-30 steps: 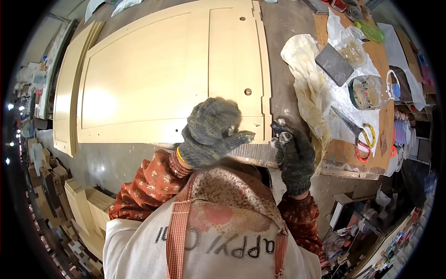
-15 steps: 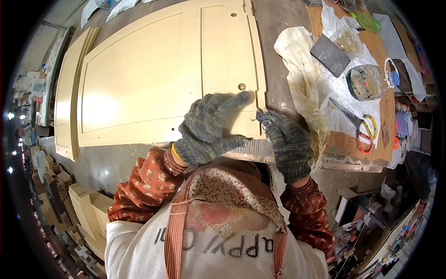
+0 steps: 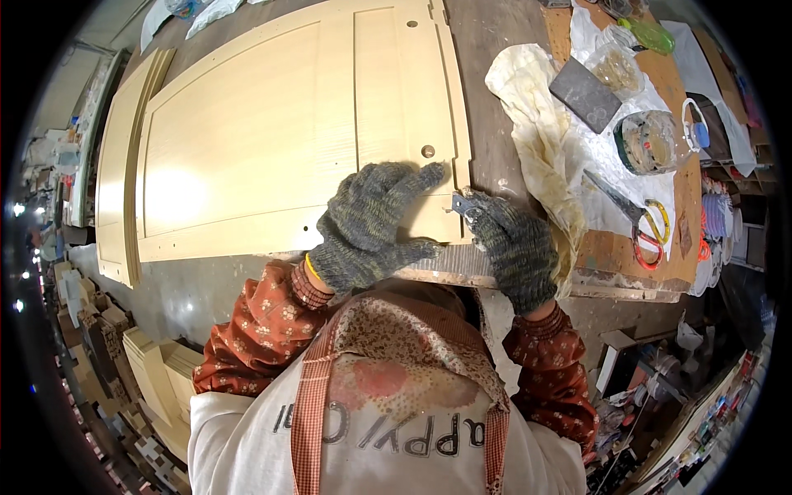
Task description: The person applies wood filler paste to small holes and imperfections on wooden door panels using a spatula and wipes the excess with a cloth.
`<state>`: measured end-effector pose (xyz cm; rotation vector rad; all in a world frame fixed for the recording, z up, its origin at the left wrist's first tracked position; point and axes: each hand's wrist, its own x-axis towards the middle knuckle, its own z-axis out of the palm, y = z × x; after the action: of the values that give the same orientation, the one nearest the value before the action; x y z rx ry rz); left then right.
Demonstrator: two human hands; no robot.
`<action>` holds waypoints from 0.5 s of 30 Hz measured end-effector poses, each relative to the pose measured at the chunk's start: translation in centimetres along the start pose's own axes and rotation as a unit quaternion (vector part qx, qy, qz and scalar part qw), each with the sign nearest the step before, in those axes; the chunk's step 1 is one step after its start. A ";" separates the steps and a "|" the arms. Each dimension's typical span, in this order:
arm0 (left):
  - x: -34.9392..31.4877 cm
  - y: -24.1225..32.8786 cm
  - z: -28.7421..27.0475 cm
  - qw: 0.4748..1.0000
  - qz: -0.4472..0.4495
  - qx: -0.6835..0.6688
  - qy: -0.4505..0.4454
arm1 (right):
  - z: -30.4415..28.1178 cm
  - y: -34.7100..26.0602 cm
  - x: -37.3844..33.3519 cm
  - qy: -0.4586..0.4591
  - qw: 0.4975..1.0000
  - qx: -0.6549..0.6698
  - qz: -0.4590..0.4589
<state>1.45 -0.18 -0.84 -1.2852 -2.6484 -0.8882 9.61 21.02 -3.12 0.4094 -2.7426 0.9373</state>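
Observation:
A cream-coloured panel [image 3: 256, 157] with grooves and round holes lies on the workbench [image 3: 487, 107]. My left hand [image 3: 371, 216], in a dark knitted glove, rests on its near right corner. The thumb and index finger are stretched wide apart, and nothing is in them. My right hand [image 3: 516, 247], gloved alike, is closed on a small dark metal blade [image 3: 460, 203], whose tip is at the panel's right edge. How far the blade reaches into the grip is hidden by the fingers.
More cream panels [image 3: 124, 181] are stacked at the left. Right of my right hand lie a crumpled stained cloth [image 3: 536, 124], a dark grey flat block [image 3: 585, 95], scissors [image 3: 631, 213] with red and yellow handles, and a clear jar [image 3: 646, 143]. Wood pieces [image 3: 157, 363] stand lower left.
My right hand and the blade have shifted slightly left and up along the panel's edge. The left hand stays nearly where it was.

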 end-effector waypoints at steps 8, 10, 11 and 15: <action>-0.3 -0.4 0.3 0.998 0.048 -0.002 0.031 | -0.9 0.8 0.9 -0.081 0.995 0.035 -0.044; 0.0 -0.1 0.5 0.997 0.054 -0.004 0.054 | -0.6 0.9 0.9 0.047 0.997 0.039 -0.041; 0.1 0.0 0.6 0.995 0.063 -0.008 0.074 | -0.8 0.6 1.0 0.046 0.997 0.040 -0.045; 0.1 0.9 0.3 0.997 0.023 -0.042 0.060 | -2.0 -1.8 1.3 -0.033 0.958 0.236 0.160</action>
<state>2.13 0.46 -0.64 -1.2612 -2.5064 -1.0448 9.23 20.68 -0.18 0.0625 -2.6695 1.7012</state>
